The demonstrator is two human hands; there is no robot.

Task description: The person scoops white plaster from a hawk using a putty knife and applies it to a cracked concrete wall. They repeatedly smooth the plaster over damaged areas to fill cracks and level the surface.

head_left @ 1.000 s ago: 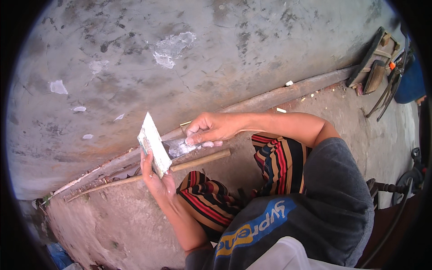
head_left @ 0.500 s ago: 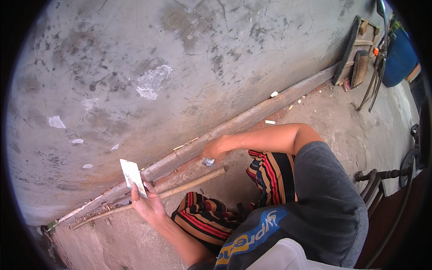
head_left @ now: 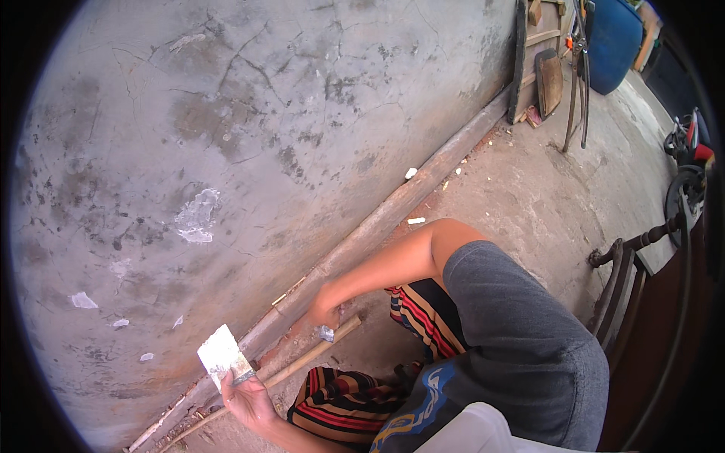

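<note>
My left hand [head_left: 249, 402] grips a flat white rectangular plate [head_left: 221, 353] by its lower edge, thumb and fingers closed on it; it has grey-brown smears near the fingers and stands out in front of the wall's foot. My right hand [head_left: 322, 308] is low by the base of the wall, fingers pointing down and curled. A small grey, shiny piece [head_left: 325, 334] shows at its fingertips; its kind is too small to make out. Just below lies a long wooden stick [head_left: 302, 362] on the ground, its near end beside that piece.
The grey cracked wall [head_left: 249, 121] has peeled white patches [head_left: 198, 217] and a ledge [head_left: 393, 202] along its foot. White chips [head_left: 416, 220] lie on the ground. Wooden frames [head_left: 541, 68], a blue barrel [head_left: 613, 45] and a motorbike [head_left: 687, 174] stand far right; a dark wooden bench [head_left: 642, 317] is nearer.
The view has turned leftward and tilted. My left hand has turned the white plate so more of its face shows. My right hand has shifted down toward the stick, along with the grey piece.
</note>
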